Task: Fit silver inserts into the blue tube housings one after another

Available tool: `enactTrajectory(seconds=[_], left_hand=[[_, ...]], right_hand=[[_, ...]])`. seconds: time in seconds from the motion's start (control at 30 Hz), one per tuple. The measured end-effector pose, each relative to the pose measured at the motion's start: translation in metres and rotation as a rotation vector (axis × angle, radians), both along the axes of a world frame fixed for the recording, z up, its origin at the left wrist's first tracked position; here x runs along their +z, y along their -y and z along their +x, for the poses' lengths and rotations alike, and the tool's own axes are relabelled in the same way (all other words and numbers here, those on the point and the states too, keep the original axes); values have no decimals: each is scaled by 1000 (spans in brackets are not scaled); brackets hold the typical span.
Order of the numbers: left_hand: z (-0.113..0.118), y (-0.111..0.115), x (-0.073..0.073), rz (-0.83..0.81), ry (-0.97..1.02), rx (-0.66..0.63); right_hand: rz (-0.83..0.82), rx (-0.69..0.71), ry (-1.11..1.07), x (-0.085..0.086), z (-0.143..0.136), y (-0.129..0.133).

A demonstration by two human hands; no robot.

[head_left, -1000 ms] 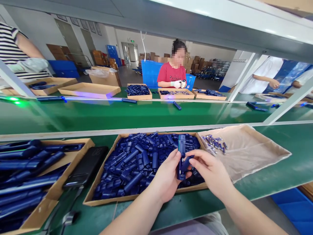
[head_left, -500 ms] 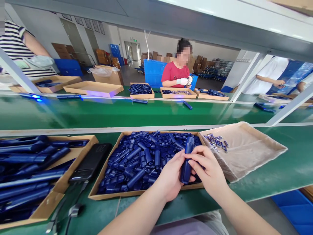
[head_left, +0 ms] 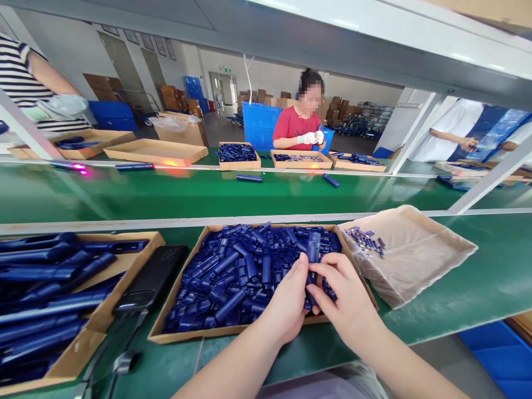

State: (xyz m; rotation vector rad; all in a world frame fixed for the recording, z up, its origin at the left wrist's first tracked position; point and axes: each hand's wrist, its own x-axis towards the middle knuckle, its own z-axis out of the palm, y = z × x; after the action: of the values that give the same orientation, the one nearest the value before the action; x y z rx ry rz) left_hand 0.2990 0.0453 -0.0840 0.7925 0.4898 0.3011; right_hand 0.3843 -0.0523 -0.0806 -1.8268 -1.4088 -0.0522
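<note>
My left hand is wrapped around a dark blue plastic tube, with the thumb lying along its side. The tube stands nearly upright, its top end showing above my fingers. My right hand pinches the same tube about its middle, fingers bent, and hides much of the lower half. Both hands are over the right front part of a cardboard tray heaped with small blue plastic parts. Whether a smaller piece sits between my right fingertips is hidden.
Right of that tray, a plastic-lined box holds several small metallic cylinders. To the left are a black power bank with cables and a tray of long blue casings. Beyond runs a green conveyor; a co-worker sits across it.
Both hands and the tube have shifted slightly left, and my fingers cover more of the tube's lower part. Tubes on the conveyor have moved right. The light at far left turned from blue to pink-red.
</note>
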Motion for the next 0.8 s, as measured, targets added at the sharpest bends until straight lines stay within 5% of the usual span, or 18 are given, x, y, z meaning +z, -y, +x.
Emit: enactTrajectory(seconds=[0.23,0.47,0.8], left_hand=[[0,2,4,-6,-73,-70],[0,0,5,6,22,-87],[1,4,3,27,-19,-67]], right_hand=[[-183,137,-226,20,0,-1],[86,-1,-714,22,10,0],[-65,17,-739,14,6,4]])
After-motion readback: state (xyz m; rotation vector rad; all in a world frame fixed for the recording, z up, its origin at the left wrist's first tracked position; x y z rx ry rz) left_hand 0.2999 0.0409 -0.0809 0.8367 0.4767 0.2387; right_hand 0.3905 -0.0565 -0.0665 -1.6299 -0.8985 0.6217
